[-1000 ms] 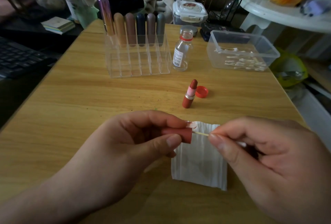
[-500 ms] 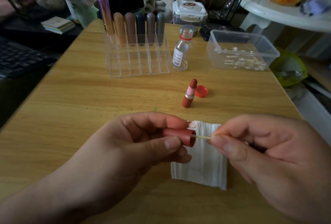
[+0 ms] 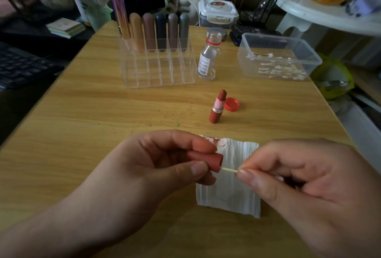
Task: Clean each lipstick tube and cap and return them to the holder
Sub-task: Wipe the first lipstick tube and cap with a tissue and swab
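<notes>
My left hand (image 3: pixel 148 167) grips the lipstick cap (image 3: pixel 208 160); my right hand (image 3: pixel 299 179) pinches the cotton swab (image 3: pixel 228 170), its tip since shifted to the cap's lower rim. Cleaning unfinished; lipstick tube (image 3: pixel 217 107) stands uncapped on the tabletop (image 3: pixel 82 123).

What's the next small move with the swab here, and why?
Probably rotate the cotton swab around inside the lipstick cap: the right hand pinches its stick, its tip is hidden in the cap's open end, and the left hand holds the cap above the tissue.

One end of the cotton swab (image 3: pixel 229 170) is hidden inside the cap (image 3: pixel 208 160), the other inside the right hand (image 3: pixel 309 185).
</notes>
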A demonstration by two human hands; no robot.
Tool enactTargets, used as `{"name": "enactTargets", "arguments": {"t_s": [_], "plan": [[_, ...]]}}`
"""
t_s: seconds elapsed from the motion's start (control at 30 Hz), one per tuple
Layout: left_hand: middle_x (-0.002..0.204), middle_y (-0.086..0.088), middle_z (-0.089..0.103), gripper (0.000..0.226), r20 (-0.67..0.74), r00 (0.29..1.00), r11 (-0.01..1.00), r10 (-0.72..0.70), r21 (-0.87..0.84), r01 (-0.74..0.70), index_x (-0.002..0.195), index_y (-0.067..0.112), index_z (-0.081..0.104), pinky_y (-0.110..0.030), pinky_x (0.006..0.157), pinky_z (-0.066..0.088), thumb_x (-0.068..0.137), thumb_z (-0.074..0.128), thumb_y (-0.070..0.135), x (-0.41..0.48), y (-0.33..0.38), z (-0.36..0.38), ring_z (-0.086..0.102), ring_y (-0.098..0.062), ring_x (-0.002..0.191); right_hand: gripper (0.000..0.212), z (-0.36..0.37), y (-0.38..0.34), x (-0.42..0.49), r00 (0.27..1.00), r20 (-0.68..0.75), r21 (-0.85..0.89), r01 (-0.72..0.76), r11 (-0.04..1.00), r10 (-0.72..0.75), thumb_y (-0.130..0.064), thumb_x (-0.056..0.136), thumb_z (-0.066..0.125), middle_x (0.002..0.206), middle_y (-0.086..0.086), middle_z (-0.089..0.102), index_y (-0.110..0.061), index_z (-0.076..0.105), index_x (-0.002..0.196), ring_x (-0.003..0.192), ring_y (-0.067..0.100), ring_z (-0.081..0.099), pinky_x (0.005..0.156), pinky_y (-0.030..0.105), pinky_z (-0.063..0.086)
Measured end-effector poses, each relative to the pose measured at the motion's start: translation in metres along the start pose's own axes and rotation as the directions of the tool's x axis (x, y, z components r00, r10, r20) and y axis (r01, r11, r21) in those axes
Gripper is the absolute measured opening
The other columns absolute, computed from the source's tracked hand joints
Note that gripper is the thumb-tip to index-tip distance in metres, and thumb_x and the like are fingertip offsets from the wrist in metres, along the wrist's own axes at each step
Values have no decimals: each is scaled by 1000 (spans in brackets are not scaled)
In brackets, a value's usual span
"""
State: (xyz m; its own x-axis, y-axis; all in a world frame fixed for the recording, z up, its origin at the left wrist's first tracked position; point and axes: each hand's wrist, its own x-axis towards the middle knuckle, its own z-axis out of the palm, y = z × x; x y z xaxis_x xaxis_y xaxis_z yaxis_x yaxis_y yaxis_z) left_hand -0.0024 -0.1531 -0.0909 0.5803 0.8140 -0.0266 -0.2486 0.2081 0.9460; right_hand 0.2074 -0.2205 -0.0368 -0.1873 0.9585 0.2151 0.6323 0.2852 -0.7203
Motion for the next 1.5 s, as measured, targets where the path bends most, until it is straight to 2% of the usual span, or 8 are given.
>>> {"name": "enactTargets", "arguments": {"t_s": [0.3, 0.43, 0.57, 0.8, 1.07, 1.2, 1.33, 1.5], "plan": [[95, -13, 77, 23, 0, 1000, 998, -28, 52, 28, 94, 19, 80, -31, 81, 58, 71, 79, 15, 2, 3, -1, 74, -27, 86, 15, 6, 4, 0, 998, -54, -106, -48, 993, 42, -28, 86, 66, 53, -8, 60, -28, 67, 72, 41, 6, 52, 36, 15, 37], [96, -14, 77, 26, 24, 999, 999, -28, 27, 28, 96, 17, 79, -32, 82, 58, 71, 84, 23, 1, 2, -1, 74, -26, 87, 11, 5, 3, -1, 993, 63, 105, -106, 989, 100, -39, 86, 66, 52, -11, 63, -31, 69, 79, 40, 2, 51, 38, 14, 36], [94, -12, 77, 26, 22, 1000, 1000, -13, 21, 13, 97, 17, 79, -35, 82, 58, 72, 83, 24, 0, 0, 0, 75, -25, 84, 9, 7, 2, 0, 996, 21, 215, -93, 972, 91, -31, 87, 67, 46, -16, 57, -33, 71, 79, 37, -2, 48, 42, 6, 33], [96, -10, 77, 26, 12, 1000, 999, 8, 38, -9, 98, 20, 79, -35, 85, 58, 73, 82, 27, 2, 2, -1, 74, -25, 87, 14, 10, 1, -1, 991, -63, -2, -116, 993, 115, -35, 86, 64, 48, -6, 57, -25, 68, 76, 36, 4, 43, 37, 14, 33], [94, -10, 77, 27, 20, 1000, 999, 7, 37, -8, 97, 19, 79, -35, 82, 58, 72, 83, 28, 0, 1, -2, 74, -25, 83, 19, 1, 5, 1, 981, 94, 319, -191, 928, 169, -42, 83, 67, 38, -8, 52, -24, 73, 80, 32, -2, 40, 40, 12, 34], [94, -15, 74, 22, -66, 997, 999, 34, -24, -35, 94, 14, 78, -38, 78, 57, 72, 80, 17, 5, 4, -10, 71, -27, 78, 28, -10, 14, 5, 980, -2, 317, -190, 929, 201, -43, 83, 66, 33, 0, 46, -15, 72, 81, 28, 8, 38, 50, 37, 57], [83, -16, 71, 20, -151, 988, 986, -6, -164, -19, 87, 9, 78, -35, 64, 58, 69, 74, 14, 10, 5, -8, 66, -23, 67, 28, -12, 17, 10, 952, -41, 475, -247, 844, 302, -38, 83, 64, 32, 4, 42, -12, 72, 79, 29, 9, 34, 43, 10, 41], [75, -11, 65, 16, -291, 956, 998, -46, -63, 29, 84, 10, 78, -34, 55, 52, 78, 68, 21, 14, 9, -12, 56, -18, 59, 29, -7, 19, 11, 927, 47, 579, -329, 746, 372, -35, 86, 61, 34, 6, 41, -9, 70, 79, 31, 12, 33, 40, 15, 36]]}}
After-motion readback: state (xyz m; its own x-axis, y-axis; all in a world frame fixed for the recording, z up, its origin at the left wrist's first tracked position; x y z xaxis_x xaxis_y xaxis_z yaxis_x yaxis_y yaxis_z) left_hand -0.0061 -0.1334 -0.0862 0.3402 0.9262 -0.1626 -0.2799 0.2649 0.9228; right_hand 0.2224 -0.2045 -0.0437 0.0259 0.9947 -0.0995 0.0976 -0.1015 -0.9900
